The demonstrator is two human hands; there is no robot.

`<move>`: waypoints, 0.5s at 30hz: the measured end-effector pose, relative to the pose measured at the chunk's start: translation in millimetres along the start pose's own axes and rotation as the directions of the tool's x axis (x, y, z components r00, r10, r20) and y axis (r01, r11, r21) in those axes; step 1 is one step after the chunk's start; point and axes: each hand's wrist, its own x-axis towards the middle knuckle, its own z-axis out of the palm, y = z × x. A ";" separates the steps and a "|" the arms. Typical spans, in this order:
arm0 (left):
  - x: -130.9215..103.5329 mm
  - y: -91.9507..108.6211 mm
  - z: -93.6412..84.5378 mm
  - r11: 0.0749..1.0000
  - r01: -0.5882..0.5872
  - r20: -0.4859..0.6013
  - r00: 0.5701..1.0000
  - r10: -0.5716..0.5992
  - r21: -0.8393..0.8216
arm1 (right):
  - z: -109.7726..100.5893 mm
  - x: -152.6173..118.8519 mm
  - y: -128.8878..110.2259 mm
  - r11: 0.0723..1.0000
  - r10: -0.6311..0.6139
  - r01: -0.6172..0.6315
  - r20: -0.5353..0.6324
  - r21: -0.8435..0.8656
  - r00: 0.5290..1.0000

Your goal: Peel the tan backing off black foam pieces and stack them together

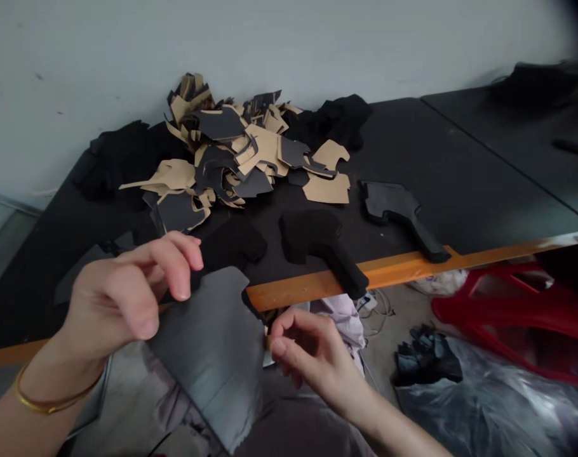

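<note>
A dark grey, smooth, cut sheet piece (213, 362) hangs tilted in front of me, below the table edge. My right hand (312, 355) is closed in a pinch at its right edge, where a bit of black edging and a light spot show. At the upper left of the sheet is my left hand (136, 285), thumb and fingers apart; its fingertips are at the sheet's top edge, and whether they touch it I cannot tell. Past the hands, a black fabric-like paddle shape (317, 238) and a smoother black paddle-shaped form with a handle (394, 206) lie on the table.
The black table (403, 139) has an orange front edge (289, 287). Against the wall rises a heap of tan-and-black cut pieces (255, 149), with black fabric (341, 117) beside it. Below right are a red plastic chair (508, 317), clear plastic (503, 400) and cables (382, 311).
</note>
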 end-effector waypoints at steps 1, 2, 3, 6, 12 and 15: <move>0.9 0.6 1.4 1.000 -0.006 0.011 1.000 0.006 0.006 | 2.3 2.8 0.0 1.000 0.016 -0.017 0.005 0.016 1.000; 1.1 1.3 3.2 1.000 -0.003 0.015 1.000 0.003 0.008 | 3.8 5.2 0.6 0.999 0.026 -0.026 0.009 0.024 1.000; 0.7 2.1 5.5 1.000 0.010 0.005 1.000 -0.010 0.000 | 4.6 7.0 1.6 0.999 0.030 -0.030 0.009 0.026 1.000; -3.3 3.4 12.6 0.991 0.104 -0.149 0.982 -0.115 -0.080 | 2.8 8.0 6.4 1.000 0.015 -0.015 -0.011 0.027 1.000; -7.2 -7.9 6.9 0.980 0.122 -0.137 0.980 -0.144 -0.159 | -3.3 0.6 13.6 0.970 0.021 -0.036 0.063 0.240 0.998; -5.7 -13.7 2.0 0.987 0.102 -0.099 0.988 -0.115 -0.121 | -0.3 3.5 10.3 0.977 0.060 -0.066 0.037 0.203 0.998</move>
